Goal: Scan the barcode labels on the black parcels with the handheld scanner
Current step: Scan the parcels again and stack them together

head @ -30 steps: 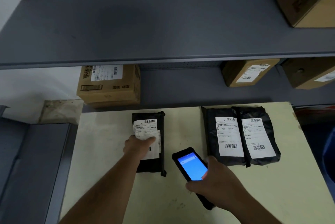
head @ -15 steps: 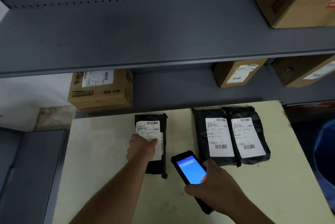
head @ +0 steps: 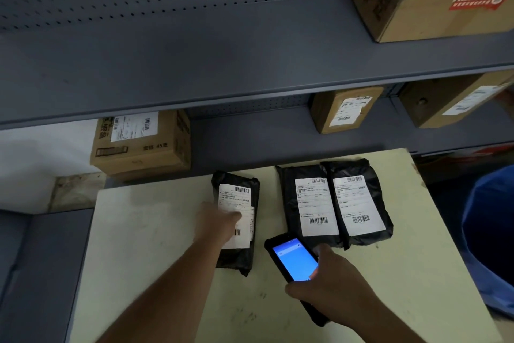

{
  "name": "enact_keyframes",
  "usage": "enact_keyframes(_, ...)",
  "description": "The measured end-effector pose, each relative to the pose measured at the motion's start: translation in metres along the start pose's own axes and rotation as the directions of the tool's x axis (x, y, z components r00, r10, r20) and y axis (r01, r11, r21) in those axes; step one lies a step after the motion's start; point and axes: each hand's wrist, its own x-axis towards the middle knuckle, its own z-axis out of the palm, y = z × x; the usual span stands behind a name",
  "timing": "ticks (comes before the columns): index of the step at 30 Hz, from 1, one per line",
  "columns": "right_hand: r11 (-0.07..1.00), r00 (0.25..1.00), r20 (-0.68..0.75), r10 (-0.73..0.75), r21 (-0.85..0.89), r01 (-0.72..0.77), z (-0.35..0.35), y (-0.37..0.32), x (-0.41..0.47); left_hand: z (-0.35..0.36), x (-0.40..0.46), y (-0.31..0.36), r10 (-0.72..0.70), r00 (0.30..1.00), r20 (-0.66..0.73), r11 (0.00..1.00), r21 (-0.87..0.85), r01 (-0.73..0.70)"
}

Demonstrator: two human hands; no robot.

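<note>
A person's two bare hands work over a pale tabletop [head: 155, 231] in front of grey shelves. The left hand [head: 215, 221] lies flat on a black parcel [head: 236, 220], its fingers [head: 232, 216] loosely spread and pressing on the white label [head: 236, 214], gripping nothing; one barcode shows just beyond the fingertips, another just beside them. The right hand [head: 331, 285] has its fingers closed around a handheld scanner [head: 293, 262], whose blue screen faces up ahead of the knuckles. Two more black parcels [head: 333, 203] lie side by side, touching, just past the scanner's far end, labels upward. Cardboard boxes [head: 141, 145] sit on the shelves behind.
</note>
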Motion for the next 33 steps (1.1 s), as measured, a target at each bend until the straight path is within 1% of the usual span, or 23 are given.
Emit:
enact_keyframes(3,1.0,1.0,-0.009,-0.017,-0.01,0.017,-0.003,0.002,-0.002,-0.011,0.001,-0.004,0.005,0.995,0.101,0.999,-0.053,0.001)
enact_keyframes(5,0.999,0.999,-0.009,-0.034,-0.02,0.034,-0.004,0.0,-0.005,-0.021,-0.004,-0.005,0.004,0.99,0.138,0.997,-0.078,0.007)
enact_keyframes(14,0.988,0.991,-0.003,-0.132,-0.086,0.131,-0.006,-0.015,-0.028,-0.077,-0.028,-0.007,0.105,0.984,0.144,0.955,-0.292,-0.06)
enact_keyframes(20,0.962,0.976,0.022,-0.216,-0.164,0.217,-0.001,-0.045,-0.051,-0.113,-0.049,-0.006,0.191,0.979,0.066,0.875,-0.463,-0.14)
enact_keyframes(24,0.944,0.964,0.022,-0.264,-0.198,0.263,0.004,-0.066,-0.067,-0.135,-0.057,-0.007,0.242,0.97,0.035,0.821,-0.54,-0.185)
enact_keyframes(33,0.93,0.953,0.009,-0.303,-0.215,0.298,0.02,-0.085,-0.087,-0.156,-0.062,-0.021,0.267,0.964,-0.003,0.791,-0.57,-0.221)
